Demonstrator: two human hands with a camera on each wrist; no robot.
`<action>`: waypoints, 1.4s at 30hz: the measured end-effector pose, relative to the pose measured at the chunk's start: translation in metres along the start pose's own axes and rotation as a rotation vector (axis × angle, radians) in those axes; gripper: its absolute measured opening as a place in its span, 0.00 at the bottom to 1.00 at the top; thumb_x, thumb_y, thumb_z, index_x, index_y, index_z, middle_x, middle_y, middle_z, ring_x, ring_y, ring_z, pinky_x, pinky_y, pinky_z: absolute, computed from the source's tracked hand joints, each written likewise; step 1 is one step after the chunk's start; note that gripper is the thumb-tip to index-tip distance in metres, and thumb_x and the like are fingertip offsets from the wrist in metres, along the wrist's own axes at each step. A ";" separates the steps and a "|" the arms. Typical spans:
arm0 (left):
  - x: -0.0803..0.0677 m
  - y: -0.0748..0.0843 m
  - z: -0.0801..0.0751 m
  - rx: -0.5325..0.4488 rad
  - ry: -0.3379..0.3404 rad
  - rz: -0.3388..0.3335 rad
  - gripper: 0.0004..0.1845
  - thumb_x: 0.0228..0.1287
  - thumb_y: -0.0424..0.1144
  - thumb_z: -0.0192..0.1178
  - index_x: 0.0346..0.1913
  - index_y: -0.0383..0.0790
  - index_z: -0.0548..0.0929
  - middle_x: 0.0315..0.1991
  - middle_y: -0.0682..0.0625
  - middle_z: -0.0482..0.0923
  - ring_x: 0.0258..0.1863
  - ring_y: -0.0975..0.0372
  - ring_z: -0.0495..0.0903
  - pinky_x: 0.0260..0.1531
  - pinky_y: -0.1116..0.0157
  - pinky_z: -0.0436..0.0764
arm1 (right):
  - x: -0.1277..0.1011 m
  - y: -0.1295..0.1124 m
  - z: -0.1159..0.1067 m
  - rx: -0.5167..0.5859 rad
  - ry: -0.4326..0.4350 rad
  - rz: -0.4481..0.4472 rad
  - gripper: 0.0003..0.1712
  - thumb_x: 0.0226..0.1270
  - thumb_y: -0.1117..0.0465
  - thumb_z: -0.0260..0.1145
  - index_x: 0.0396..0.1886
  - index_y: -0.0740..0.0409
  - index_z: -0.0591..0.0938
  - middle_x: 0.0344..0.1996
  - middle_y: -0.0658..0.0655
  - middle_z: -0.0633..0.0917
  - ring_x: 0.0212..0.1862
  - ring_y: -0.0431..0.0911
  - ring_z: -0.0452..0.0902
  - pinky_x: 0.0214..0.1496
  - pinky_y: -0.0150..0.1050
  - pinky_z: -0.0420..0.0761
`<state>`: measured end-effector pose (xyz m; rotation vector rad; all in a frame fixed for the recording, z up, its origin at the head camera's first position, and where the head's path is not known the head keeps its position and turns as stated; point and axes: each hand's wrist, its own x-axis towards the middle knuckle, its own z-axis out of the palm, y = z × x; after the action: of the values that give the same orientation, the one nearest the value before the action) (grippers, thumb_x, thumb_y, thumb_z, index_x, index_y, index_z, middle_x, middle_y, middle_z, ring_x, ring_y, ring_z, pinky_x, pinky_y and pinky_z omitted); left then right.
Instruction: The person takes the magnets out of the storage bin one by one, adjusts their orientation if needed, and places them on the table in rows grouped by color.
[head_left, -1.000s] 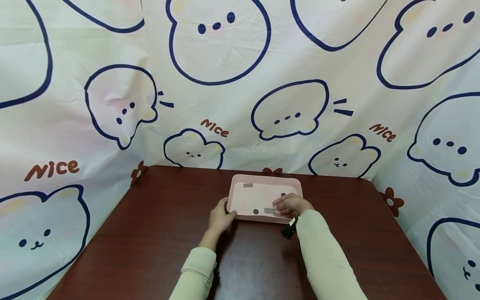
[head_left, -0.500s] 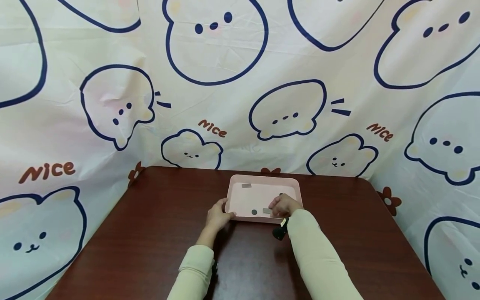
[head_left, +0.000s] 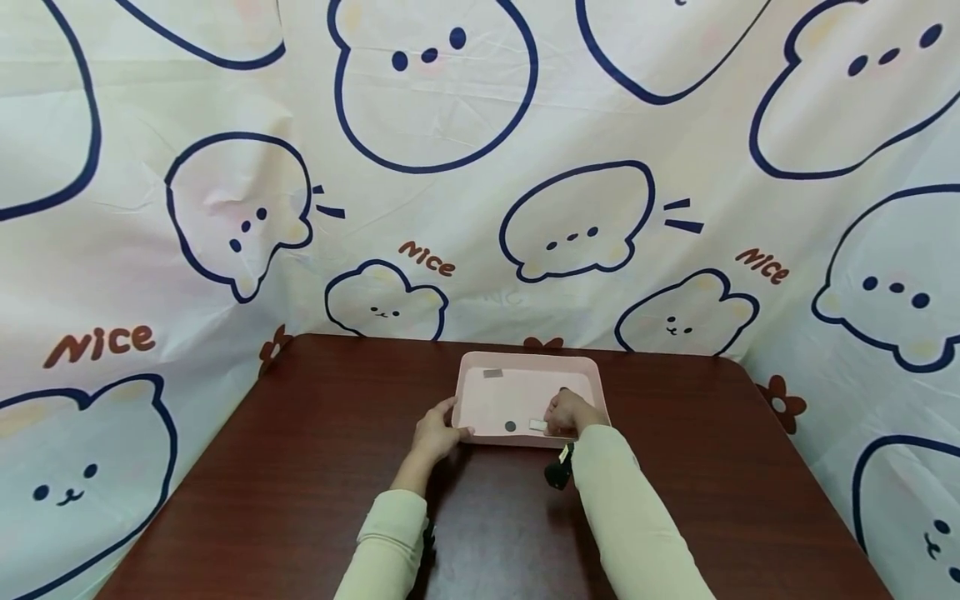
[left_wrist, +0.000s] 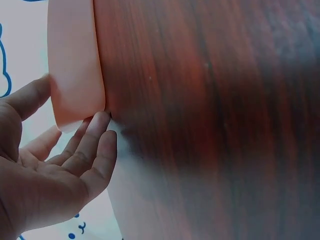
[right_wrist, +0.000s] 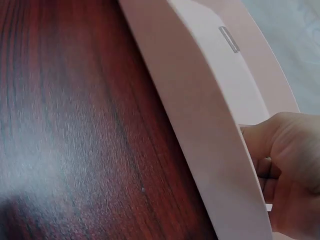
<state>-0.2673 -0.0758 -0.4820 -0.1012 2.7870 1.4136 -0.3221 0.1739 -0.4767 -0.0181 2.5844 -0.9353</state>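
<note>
Tray (head_left: 491, 404), centre frame: left hand (head_left: 435, 432) grips its left end, best held steady; fingers of right hand (head_left: 570, 411) pinch a pale piece (head_left: 537, 425); light pressure advisable.

Brown "Nice" lettering (head_left: 98, 345) repeats across the patterned backdrop (head_left: 472, 208).

The 2 sleeves (head_left: 637, 508) are pale green; the right-wrist device (head_left: 557, 476) is black with a pale tag (head_left: 566, 454).
</note>
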 end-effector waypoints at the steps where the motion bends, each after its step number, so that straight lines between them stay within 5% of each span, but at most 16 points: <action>1: 0.000 0.000 0.000 -0.001 -0.003 -0.001 0.37 0.47 0.36 0.71 0.63 0.38 0.70 0.58 0.36 0.70 0.56 0.41 0.67 0.50 0.45 0.67 | 0.000 0.001 0.000 -0.008 -0.004 -0.003 0.09 0.46 0.70 0.73 0.25 0.61 0.80 0.24 0.54 0.77 0.24 0.44 0.68 0.24 0.35 0.69; 7: -0.001 0.000 0.000 -0.039 -0.017 -0.020 0.37 0.48 0.36 0.71 0.64 0.39 0.70 0.59 0.35 0.68 0.58 0.42 0.65 0.51 0.45 0.66 | 0.003 0.004 0.002 -0.039 0.009 -0.037 0.09 0.46 0.69 0.73 0.18 0.58 0.79 0.17 0.51 0.76 0.19 0.42 0.66 0.21 0.33 0.66; 13: 0.001 -0.001 0.000 -0.064 -0.036 -0.012 0.38 0.49 0.35 0.70 0.65 0.38 0.68 0.60 0.35 0.67 0.59 0.42 0.64 0.52 0.44 0.65 | -0.003 0.006 0.000 -0.010 0.053 -0.081 0.04 0.49 0.65 0.72 0.21 0.58 0.84 0.20 0.51 0.78 0.24 0.44 0.69 0.26 0.35 0.70; 20: 0.003 -0.003 0.000 -0.055 -0.034 -0.002 0.37 0.49 0.35 0.70 0.65 0.38 0.69 0.60 0.35 0.68 0.58 0.42 0.65 0.51 0.44 0.66 | -0.010 0.013 -0.006 0.173 0.070 -0.177 0.04 0.56 0.70 0.64 0.30 0.65 0.84 0.20 0.53 0.78 0.22 0.43 0.70 0.25 0.36 0.72; 26: 0.003 -0.004 -0.001 -0.068 -0.039 -0.001 0.38 0.48 0.35 0.71 0.65 0.39 0.68 0.52 0.36 0.74 0.49 0.45 0.72 0.45 0.47 0.70 | -0.019 0.016 -0.015 0.269 0.118 -0.235 0.04 0.56 0.69 0.67 0.31 0.65 0.85 0.30 0.55 0.82 0.31 0.47 0.77 0.36 0.42 0.76; 36: 0.001 -0.004 -0.004 -0.072 -0.065 0.012 0.36 0.48 0.33 0.70 0.63 0.37 0.70 0.60 0.36 0.67 0.58 0.42 0.65 0.51 0.45 0.66 | -0.034 0.016 -0.024 0.291 0.196 -0.242 0.04 0.57 0.66 0.67 0.32 0.61 0.86 0.47 0.61 0.79 0.46 0.53 0.74 0.47 0.49 0.72; 42: 0.001 -0.004 -0.005 -0.064 -0.052 0.028 0.36 0.46 0.33 0.70 0.63 0.36 0.70 0.59 0.35 0.68 0.58 0.43 0.66 0.51 0.45 0.66 | -0.037 0.019 -0.028 0.271 0.198 -0.251 0.04 0.58 0.65 0.68 0.32 0.60 0.86 0.42 0.58 0.80 0.45 0.52 0.73 0.46 0.48 0.73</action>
<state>-0.2683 -0.0820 -0.4819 -0.0255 2.7129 1.4894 -0.2961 0.2109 -0.4555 -0.1885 2.6508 -1.4396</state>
